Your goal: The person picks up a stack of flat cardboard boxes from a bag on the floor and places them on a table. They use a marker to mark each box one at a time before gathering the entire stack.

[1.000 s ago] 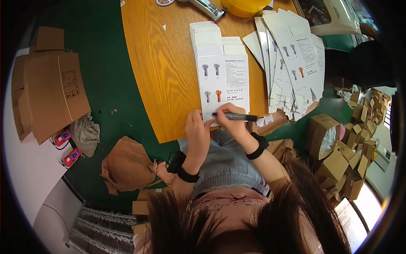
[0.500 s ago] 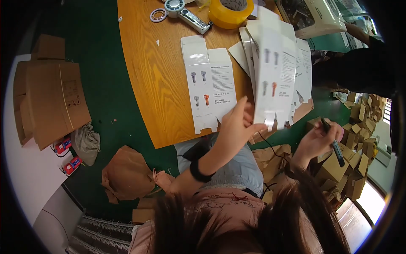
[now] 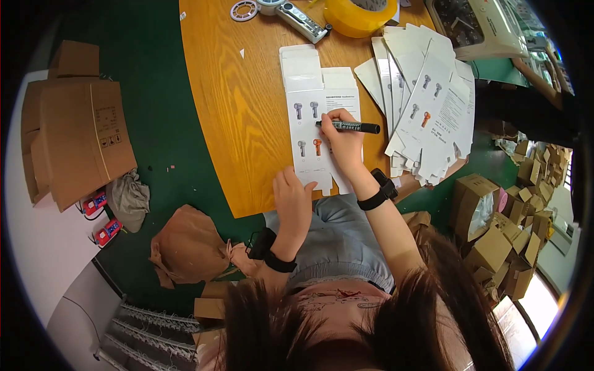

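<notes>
A flat white folding carton [image 3: 306,133], printed with small pictures of handheld fans, lies on the wooden table in front of me. My right hand [image 3: 344,137] grips a black marker pen [image 3: 354,127], its tip at the carton close to the upper fan pictures. Resting at the carton's lower left edge, my left hand [image 3: 293,201] has its fingers stretched out and holds nothing. To the right of the carton is a fanned pile of similar flat cartons [image 3: 427,127].
At the table's far side are a roll of yellow tape [image 3: 356,21], a handheld fan [image 3: 303,23] and a round lilac grille [image 3: 244,10]. A cream-coloured machine [image 3: 479,28] stands beyond the pile. Cardboard boxes [image 3: 504,241] crowd the right floor; a brown paper bag [image 3: 189,247] lies left.
My left hand has let go of the carton now on the pile and moved down left to the other carton. My right hand has brought the marker across onto that carton.
</notes>
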The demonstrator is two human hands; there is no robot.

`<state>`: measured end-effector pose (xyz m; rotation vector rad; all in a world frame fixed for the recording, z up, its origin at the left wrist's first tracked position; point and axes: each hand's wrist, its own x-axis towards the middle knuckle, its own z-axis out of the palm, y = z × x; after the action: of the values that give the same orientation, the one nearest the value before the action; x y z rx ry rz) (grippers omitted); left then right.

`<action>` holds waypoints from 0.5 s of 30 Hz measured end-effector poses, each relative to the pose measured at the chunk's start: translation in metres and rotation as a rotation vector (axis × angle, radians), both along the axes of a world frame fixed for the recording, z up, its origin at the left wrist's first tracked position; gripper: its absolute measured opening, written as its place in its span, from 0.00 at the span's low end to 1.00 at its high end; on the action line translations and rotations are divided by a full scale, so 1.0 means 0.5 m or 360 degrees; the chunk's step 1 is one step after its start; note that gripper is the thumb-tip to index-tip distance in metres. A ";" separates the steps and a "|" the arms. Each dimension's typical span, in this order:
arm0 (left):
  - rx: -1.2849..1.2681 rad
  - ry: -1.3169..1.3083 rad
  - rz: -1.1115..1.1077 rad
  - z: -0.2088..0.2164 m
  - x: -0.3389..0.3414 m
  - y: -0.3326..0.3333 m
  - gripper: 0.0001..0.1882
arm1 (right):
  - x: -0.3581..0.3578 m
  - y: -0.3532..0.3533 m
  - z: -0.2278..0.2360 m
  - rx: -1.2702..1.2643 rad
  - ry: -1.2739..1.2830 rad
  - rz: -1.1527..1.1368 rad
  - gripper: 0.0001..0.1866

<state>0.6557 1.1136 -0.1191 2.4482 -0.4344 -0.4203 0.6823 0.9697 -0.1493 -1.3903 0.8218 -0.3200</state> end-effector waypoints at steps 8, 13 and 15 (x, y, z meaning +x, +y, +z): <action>0.0008 -0.0076 -0.0057 -0.001 0.004 0.001 0.22 | 0.001 0.009 0.012 -0.0477 0.0119 0.0145 0.05; -0.0037 -0.0039 -0.0049 0.001 0.010 0.003 0.22 | -0.071 0.030 0.005 -0.0310 -0.0018 0.0021 0.05; -0.0049 -0.0024 -0.0047 0.000 0.009 0.005 0.22 | -0.105 0.049 0.009 -0.0300 0.0013 0.0156 0.05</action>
<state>0.6603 1.1161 -0.1193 2.4191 -0.4802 -0.4044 0.6299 0.9944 -0.1446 -1.6035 0.7414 -0.3225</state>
